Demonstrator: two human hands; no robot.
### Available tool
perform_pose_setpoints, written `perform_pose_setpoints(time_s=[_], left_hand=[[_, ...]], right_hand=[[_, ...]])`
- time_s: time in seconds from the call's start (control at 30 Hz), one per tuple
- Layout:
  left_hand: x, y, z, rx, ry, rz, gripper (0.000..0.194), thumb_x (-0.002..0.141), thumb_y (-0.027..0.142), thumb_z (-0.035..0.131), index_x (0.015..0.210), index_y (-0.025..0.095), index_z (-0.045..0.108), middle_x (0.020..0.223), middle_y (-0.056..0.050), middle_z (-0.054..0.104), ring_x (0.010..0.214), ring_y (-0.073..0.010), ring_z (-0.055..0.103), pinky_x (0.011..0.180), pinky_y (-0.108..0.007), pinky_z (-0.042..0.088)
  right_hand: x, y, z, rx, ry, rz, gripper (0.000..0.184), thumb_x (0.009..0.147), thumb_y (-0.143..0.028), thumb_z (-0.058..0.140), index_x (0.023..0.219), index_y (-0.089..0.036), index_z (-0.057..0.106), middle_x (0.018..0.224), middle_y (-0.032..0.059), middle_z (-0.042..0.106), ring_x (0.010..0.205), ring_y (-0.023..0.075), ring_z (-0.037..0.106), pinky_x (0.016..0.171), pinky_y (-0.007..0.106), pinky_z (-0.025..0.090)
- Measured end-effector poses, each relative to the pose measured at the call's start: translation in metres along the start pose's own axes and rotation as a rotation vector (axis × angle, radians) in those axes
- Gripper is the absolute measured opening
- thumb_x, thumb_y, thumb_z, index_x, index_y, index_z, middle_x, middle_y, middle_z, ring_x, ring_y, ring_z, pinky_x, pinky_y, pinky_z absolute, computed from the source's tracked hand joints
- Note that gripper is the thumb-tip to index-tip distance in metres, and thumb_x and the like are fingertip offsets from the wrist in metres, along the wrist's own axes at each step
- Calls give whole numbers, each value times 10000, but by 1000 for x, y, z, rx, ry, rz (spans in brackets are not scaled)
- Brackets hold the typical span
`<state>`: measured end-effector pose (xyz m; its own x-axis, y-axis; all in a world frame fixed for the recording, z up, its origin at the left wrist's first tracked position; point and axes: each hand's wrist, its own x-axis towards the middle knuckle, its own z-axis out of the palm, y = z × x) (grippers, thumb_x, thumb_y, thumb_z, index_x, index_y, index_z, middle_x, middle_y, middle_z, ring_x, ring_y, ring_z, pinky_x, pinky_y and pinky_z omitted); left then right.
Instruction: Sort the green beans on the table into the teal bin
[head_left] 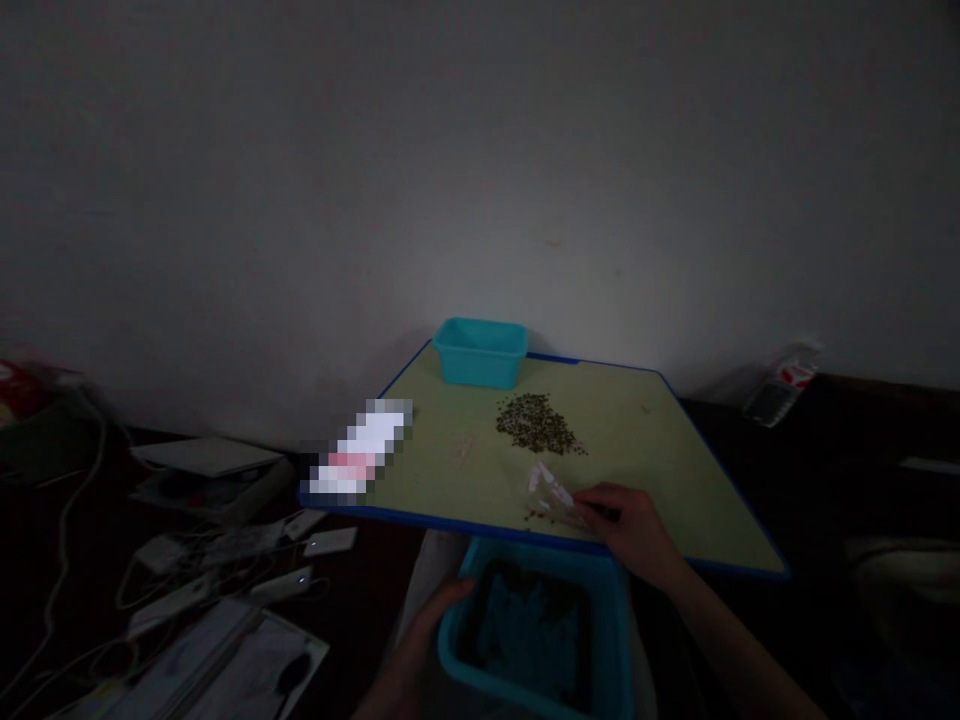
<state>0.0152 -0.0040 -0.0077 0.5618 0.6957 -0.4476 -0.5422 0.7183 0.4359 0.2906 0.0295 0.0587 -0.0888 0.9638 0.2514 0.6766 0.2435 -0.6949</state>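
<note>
My right hand (626,522) pinches a small piece of clear plastic (551,487) low over the near part of a yellowish board (637,420) with a blue edge. A few dark bits lie under and beside the plastic. Farther back on the board is a pile of small dark grains (536,423). Below the board's near edge, a turquoise tub (459,655) sits on my lap with dark material along its inner walls and bottom. My left hand (439,612) grips its left rim; most of those fingers are hidden or dim.
A second turquoise tub (480,368) stands at the board's back left. A blurred-out lit phone-like slab (360,450) lies at the left edge. Pale crumbs (463,450) lie left of the pile. Chargers and cables (281,585) crowd the lower left. A plastic bottle (784,385) is at right.
</note>
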Motion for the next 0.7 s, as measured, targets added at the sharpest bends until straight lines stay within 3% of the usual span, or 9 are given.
perform_pose_setpoints(time_s=[0.2, 0.4, 0.7], left_hand=[[3, 3, -4, 20, 43, 51, 596, 863, 315, 591, 1394, 70, 477, 987, -165, 809, 988, -388, 729, 956, -540, 500], [3, 3, 4, 0, 55, 61, 617, 858, 286, 597, 1420, 82, 442, 1030, -171, 800, 996, -389, 727, 960, -546, 497], [2, 2, -2, 4, 49, 54, 676, 853, 315, 611, 1463, 113, 399, 1085, -165, 788, 1014, -387, 722, 953, -531, 505]], right_hand=[[0, -6, 2, 65, -81, 7, 178, 859, -215, 616, 910, -202, 786, 851, 50, 742, 758, 174, 674, 673, 264, 496], [0, -6, 3, 95, -137, -21, 182, 864, -214, 611, 916, -211, 786, 863, 44, 739, 781, 171, 673, 700, 264, 502], [-2, 8, -6, 69, -11, 24, 198, 875, -305, 608, 926, -220, 779, 876, 40, 755, 790, 187, 683, 695, 279, 507]])
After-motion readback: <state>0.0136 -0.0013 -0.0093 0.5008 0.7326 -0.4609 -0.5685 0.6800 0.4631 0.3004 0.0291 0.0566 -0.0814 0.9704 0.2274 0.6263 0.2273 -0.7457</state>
